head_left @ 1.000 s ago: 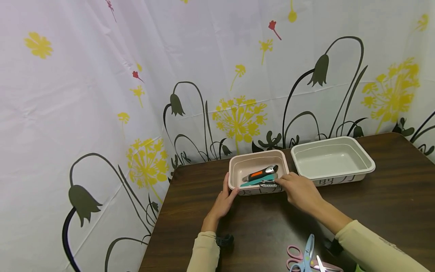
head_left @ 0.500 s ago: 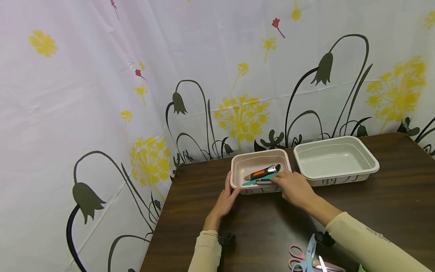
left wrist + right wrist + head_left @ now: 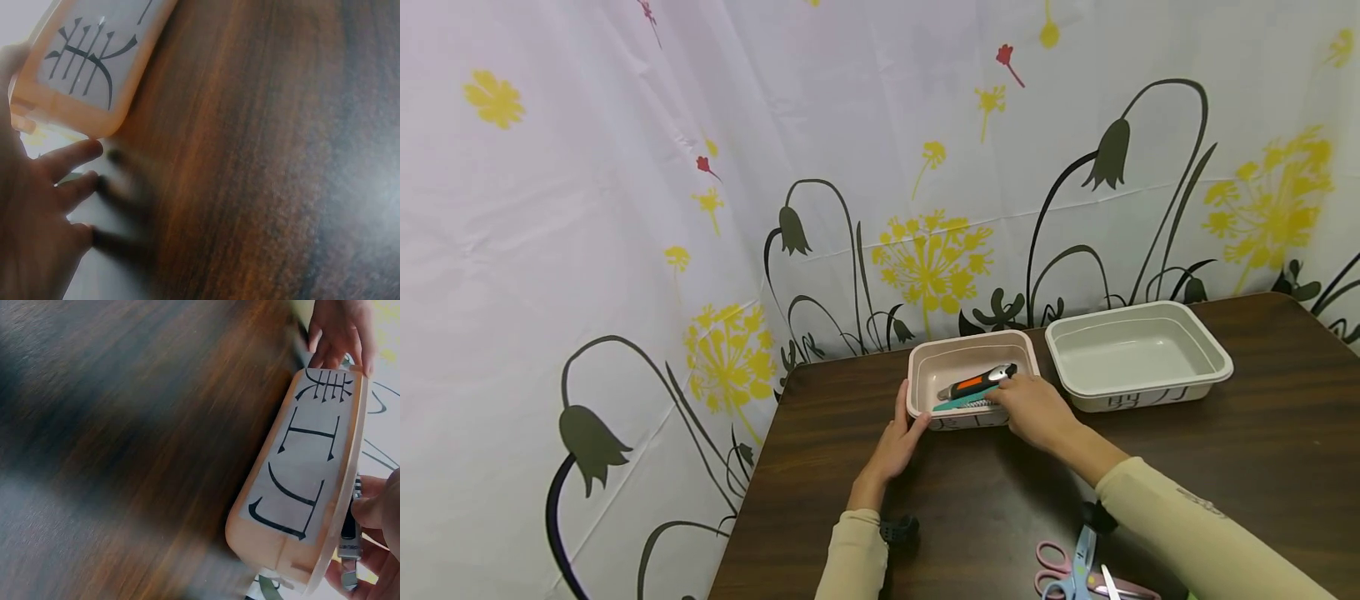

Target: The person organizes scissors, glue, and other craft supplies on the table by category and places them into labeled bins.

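Left hand (image 3: pixel 891 447), fingers straight, is bracing the pink tray (image 3: pixel 925 367) while right hand (image 3: pixel 1033 410) is pinching the grey cutter (image 3: pixel 976 403) over its near rim; keep that brace firm.

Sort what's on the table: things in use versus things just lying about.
In use:
pink tray, steadied by the left hand
grey cutter, pinched by the right hand
orange cutter and teal cutter in that tray

Lying about:
white tray
scissors
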`<action>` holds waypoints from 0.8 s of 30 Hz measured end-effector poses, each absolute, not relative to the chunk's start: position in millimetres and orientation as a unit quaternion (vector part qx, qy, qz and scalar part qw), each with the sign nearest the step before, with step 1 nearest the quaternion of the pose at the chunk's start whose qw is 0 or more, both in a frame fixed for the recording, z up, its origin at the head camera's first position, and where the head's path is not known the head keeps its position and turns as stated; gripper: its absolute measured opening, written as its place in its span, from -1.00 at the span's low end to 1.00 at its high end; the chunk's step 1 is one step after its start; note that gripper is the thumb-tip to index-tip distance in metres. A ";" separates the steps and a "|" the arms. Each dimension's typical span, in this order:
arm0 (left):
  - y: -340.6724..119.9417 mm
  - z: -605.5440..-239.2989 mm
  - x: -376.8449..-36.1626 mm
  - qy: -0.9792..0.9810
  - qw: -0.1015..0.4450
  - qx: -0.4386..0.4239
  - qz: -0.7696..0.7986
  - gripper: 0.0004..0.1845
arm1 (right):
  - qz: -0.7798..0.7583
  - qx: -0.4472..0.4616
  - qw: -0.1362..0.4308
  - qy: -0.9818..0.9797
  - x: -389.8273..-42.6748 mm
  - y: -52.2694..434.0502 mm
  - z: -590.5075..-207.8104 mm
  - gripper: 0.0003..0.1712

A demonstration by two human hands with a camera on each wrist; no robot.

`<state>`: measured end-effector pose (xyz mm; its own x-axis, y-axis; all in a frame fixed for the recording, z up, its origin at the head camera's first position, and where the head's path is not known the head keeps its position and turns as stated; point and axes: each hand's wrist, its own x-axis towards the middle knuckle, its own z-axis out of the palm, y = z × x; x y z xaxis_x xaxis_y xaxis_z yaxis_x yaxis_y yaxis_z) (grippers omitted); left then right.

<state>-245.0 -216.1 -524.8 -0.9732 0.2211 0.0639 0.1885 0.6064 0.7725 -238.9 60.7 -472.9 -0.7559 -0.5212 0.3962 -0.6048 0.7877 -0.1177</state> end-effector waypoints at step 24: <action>-218.4 -528.2 -245.9 0.894 0.014 0.125 0.431 -0.18 | 0.228 0.321 0.077 -0.916 -250.7 56.4 -481.2 -0.57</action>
<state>-245.9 -218.4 -528.2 -0.9681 0.2365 0.0826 0.2119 0.5975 0.7733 -250.7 56.4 -481.2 -0.7825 -0.5528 0.2867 -0.6227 0.6907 -0.3676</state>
